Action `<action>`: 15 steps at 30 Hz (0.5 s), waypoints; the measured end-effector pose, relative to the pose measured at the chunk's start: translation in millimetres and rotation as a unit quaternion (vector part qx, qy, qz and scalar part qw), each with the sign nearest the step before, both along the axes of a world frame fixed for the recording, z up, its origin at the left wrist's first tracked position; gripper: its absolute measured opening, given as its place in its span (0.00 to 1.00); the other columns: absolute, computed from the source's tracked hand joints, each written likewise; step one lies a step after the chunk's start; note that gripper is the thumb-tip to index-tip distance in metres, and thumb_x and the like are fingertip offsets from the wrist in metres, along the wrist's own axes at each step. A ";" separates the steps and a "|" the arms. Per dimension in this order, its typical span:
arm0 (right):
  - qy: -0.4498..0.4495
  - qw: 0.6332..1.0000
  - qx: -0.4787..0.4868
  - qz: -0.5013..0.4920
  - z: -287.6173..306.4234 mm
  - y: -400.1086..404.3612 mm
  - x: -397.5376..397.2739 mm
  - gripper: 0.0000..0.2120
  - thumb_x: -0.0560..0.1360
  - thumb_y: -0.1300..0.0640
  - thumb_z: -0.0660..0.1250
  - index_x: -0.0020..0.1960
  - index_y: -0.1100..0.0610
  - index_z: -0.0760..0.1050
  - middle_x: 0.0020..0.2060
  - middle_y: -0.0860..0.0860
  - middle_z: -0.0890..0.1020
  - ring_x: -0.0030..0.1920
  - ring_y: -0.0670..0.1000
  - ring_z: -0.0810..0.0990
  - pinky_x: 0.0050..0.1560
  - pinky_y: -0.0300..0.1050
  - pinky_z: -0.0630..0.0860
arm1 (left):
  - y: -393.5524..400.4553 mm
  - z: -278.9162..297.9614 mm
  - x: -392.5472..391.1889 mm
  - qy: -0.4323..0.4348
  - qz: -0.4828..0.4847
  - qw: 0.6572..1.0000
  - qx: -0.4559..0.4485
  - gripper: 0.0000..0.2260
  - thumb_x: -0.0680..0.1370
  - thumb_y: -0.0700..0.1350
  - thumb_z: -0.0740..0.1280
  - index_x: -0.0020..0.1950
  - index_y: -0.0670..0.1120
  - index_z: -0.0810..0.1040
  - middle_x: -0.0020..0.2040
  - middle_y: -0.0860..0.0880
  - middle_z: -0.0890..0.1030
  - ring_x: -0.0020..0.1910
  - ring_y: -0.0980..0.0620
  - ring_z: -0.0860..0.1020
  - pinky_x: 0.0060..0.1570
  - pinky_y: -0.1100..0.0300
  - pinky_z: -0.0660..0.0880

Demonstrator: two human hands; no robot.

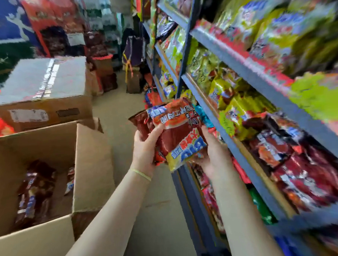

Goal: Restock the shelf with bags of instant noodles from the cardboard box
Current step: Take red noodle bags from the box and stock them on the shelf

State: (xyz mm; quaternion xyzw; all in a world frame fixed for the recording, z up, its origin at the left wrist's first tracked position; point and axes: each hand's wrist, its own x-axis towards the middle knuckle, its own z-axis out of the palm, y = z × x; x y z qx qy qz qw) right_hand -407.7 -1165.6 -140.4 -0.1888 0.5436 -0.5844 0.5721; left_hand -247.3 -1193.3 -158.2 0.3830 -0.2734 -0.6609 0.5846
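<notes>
Head view shows the open cardboard box (51, 189) at eight o'clock with dark noodle bags (35, 192) inside, a taped box (42, 90) behind it, while my left hand (146, 149) and right hand (213, 155) clasp a red noodle bag (176, 133) just beside the packed shelf (242, 156) at three o'clock.

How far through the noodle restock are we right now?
Partway. Done: dark red bags already lie on the shelf. In hand: the left hand and right hand hold noodle bags in front of that shelf. Left: more bags sit in the open cardboard box.
</notes>
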 end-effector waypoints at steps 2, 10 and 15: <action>0.028 0.998 0.022 -0.045 7.6 16.0 -29.9 0.25 0.71 0.41 0.73 0.59 0.58 0.75 0.46 0.55 0.82 0.34 0.51 0.81 0.24 0.40 0.74 | 10.6 6.5 -38.2 -0.013 -0.015 1.000 -0.018 0.24 0.71 0.46 0.77 0.65 0.45 0.74 0.59 0.42 0.83 0.59 0.41 0.81 0.60 0.40 0.77; 0.016 0.985 -0.049 -0.162 37.3 59.2 -103.3 0.27 0.71 0.55 0.77 0.65 0.59 0.70 0.53 0.58 0.83 0.44 0.55 0.83 0.33 0.47 0.80 | 10.3 36.9 -113.5 -0.037 -0.152 0.987 -0.046 0.31 0.68 0.57 0.74 0.67 0.47 0.75 0.58 0.44 0.84 0.54 0.45 0.84 0.49 0.51 0.82; 0.128 0.972 -0.096 -0.173 47.0 50.2 -117.2 0.31 0.70 0.54 0.78 0.66 0.50 0.66 0.62 0.55 0.80 0.57 0.55 0.82 0.56 0.58 0.81 | -17.9 29.4 -110.5 -0.014 -0.252 0.968 -0.009 0.28 0.70 0.64 0.68 0.67 0.52 0.77 0.59 0.47 0.83 0.56 0.46 0.83 0.54 0.46 0.81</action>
